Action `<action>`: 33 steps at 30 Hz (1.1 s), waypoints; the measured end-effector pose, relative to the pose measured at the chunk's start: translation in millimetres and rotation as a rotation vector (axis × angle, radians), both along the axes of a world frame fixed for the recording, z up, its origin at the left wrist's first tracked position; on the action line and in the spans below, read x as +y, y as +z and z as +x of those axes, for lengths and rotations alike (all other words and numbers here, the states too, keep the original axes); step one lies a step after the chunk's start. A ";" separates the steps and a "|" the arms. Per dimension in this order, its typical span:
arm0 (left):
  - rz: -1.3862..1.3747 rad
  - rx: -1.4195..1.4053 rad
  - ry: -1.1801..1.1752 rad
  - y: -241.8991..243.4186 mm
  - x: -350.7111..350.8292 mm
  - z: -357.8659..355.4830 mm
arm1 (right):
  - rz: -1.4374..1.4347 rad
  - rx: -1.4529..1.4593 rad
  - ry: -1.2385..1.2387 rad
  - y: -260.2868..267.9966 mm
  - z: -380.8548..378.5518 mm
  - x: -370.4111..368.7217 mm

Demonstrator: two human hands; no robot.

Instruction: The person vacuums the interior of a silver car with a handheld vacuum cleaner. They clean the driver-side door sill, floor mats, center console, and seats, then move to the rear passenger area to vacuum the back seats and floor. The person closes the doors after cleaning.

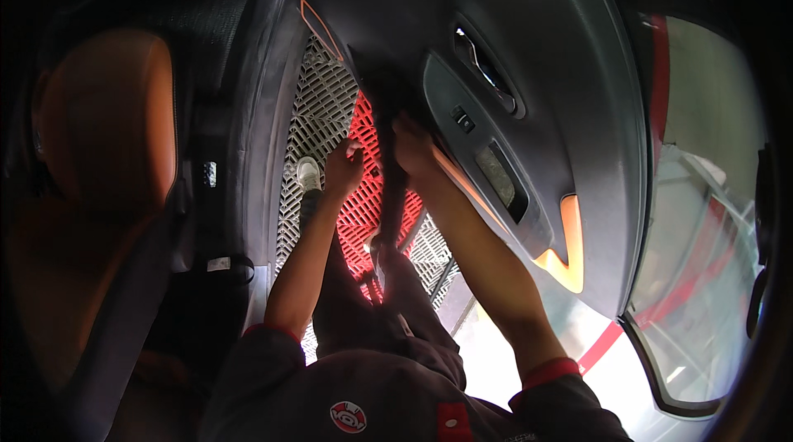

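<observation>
In the gap between the car body and an opened car door, both my hands reach forward over the floor. My left hand (344,168) is raised above the red floor grating (357,225), its fingers curled; whether anything small is in them cannot be told. Farther right, my right hand (412,143) is at the dark lower part of the black door panel (545,151), beside its orange trim. Shadow hides its fingertips, so a hold on anything there is not visible. A window switch (462,119) and a chrome inner door handle (486,70) lie to the right of that hand.
An orange and black car seat (124,120) stands at the left, behind the door sill (263,132). Grey floor grating (322,95) lies beside the red one, with my shoe (308,174) on it. The door's window glass (694,268) is at the right.
</observation>
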State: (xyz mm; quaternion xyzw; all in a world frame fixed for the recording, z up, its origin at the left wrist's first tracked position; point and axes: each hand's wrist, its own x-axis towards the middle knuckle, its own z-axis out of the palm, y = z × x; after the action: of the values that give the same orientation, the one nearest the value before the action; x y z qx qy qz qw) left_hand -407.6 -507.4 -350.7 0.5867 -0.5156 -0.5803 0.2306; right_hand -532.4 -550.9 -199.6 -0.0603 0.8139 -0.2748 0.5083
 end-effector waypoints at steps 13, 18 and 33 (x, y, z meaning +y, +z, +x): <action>0.207 0.143 0.252 -19.4 20.8 69.3 | -0.089 -0.238 -0.071 45.1 10.3 15.6; 0.744 0.561 0.344 19.7 -37.0 63.0 | -0.205 0.199 0.548 86.7 28.1 77.0; 0.700 0.653 0.192 -2.0 67.3 49.2 | -0.010 0.128 1.070 120.7 -10.2 210.2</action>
State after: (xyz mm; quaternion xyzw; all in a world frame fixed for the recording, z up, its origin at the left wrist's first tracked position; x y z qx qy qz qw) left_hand -358.4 -440.1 -352.7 0.4612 -0.1339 -0.8487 0.2215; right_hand -542.6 -340.7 -78.9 -0.4857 0.6975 0.0230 0.5264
